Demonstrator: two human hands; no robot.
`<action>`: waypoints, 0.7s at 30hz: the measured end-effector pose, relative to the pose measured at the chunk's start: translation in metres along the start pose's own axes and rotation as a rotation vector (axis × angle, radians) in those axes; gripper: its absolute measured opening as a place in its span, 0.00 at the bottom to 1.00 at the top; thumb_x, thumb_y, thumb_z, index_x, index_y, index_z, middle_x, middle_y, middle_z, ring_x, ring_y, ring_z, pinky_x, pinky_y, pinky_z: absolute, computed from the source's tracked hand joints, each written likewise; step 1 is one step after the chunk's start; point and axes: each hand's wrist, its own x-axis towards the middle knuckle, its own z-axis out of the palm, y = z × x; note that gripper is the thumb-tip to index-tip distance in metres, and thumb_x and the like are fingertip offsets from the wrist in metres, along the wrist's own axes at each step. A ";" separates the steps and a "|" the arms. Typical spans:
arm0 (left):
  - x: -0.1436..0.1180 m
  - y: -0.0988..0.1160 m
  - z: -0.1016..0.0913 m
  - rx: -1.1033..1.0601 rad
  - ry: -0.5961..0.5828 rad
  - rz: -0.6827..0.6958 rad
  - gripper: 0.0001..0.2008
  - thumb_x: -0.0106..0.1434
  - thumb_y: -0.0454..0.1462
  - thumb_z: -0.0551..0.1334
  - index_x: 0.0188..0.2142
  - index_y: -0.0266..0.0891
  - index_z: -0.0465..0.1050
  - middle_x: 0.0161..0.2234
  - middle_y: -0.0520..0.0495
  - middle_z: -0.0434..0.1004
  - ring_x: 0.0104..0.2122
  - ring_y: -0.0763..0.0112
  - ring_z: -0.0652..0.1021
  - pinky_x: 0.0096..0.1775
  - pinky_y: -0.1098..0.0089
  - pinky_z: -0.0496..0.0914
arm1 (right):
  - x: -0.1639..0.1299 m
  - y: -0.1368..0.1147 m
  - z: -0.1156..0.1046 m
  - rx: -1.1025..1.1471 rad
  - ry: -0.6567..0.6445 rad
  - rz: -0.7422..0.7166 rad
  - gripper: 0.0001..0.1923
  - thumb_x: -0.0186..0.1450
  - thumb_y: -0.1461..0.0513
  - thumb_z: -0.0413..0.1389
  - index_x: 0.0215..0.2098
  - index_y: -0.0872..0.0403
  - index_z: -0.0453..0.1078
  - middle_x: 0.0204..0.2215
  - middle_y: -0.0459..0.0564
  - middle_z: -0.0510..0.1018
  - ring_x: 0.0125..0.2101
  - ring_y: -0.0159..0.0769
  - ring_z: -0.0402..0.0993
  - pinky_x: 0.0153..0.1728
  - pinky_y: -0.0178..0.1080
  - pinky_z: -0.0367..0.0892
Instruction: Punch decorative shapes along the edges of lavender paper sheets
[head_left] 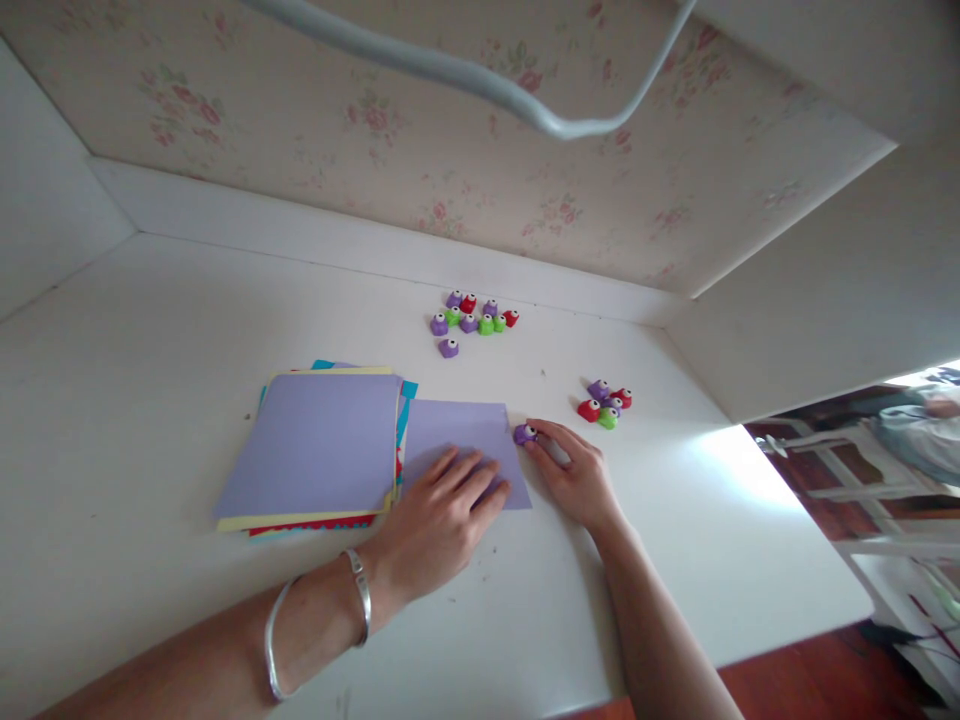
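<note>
1. Your left hand lies flat, fingers spread, on the loose lilac sheet. It grips nothing; it only presses down, which I judge keeps the paper from sliding on the smooth white desk.
2. Your right hand rests on the desk just past the sheet's right edge, its fingertips touching a small purple punch. The punch sits right at that edge, near the top corner (whether the paper is inside its slot is too small to tell). The fingers curl loosely against it rather than clamp it.
3. The two hands sit close together but do not touch, one on the paper and one at the tool.
4. The paper stack lies just left of the loose sheet, with another lilac sheet on top and yellow, red and teal edges showing beneath. The loose sheet's left edge is tucked under it.
5. A near cluster of punches in purple, red and green sits just beyond your right hand.
6. A far cluster of punches lies well apart, close to the back ledge under the flowered wallpaper.
</note>
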 end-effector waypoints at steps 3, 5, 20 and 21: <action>0.000 0.000 0.000 0.001 -0.006 0.007 0.18 0.70 0.35 0.53 0.58 0.40 0.67 0.58 0.45 0.68 0.59 0.60 0.68 0.62 0.53 0.63 | 0.000 0.000 -0.001 0.005 -0.005 0.000 0.12 0.68 0.58 0.56 0.49 0.48 0.74 0.45 0.50 0.81 0.45 0.40 0.78 0.49 0.43 0.72; 0.001 0.000 0.001 0.001 0.000 0.012 0.18 0.69 0.34 0.53 0.58 0.39 0.67 0.58 0.44 0.68 0.59 0.61 0.68 0.62 0.55 0.64 | 0.000 0.000 -0.001 0.008 -0.008 0.007 0.12 0.68 0.59 0.55 0.49 0.48 0.74 0.45 0.50 0.81 0.45 0.40 0.78 0.49 0.43 0.72; 0.000 0.000 0.002 -0.002 0.019 0.013 0.17 0.70 0.34 0.53 0.57 0.40 0.69 0.58 0.46 0.68 0.59 0.62 0.68 0.61 0.58 0.64 | -0.001 -0.001 0.002 -0.011 0.008 -0.066 0.11 0.68 0.60 0.56 0.48 0.48 0.74 0.47 0.51 0.80 0.47 0.40 0.77 0.52 0.43 0.72; 0.001 0.000 0.002 -0.007 0.018 0.011 0.17 0.70 0.34 0.53 0.56 0.41 0.69 0.58 0.46 0.68 0.59 0.62 0.69 0.61 0.57 0.64 | -0.001 -0.001 0.002 -0.013 0.007 -0.076 0.11 0.68 0.61 0.56 0.48 0.48 0.74 0.47 0.52 0.80 0.47 0.40 0.77 0.51 0.43 0.72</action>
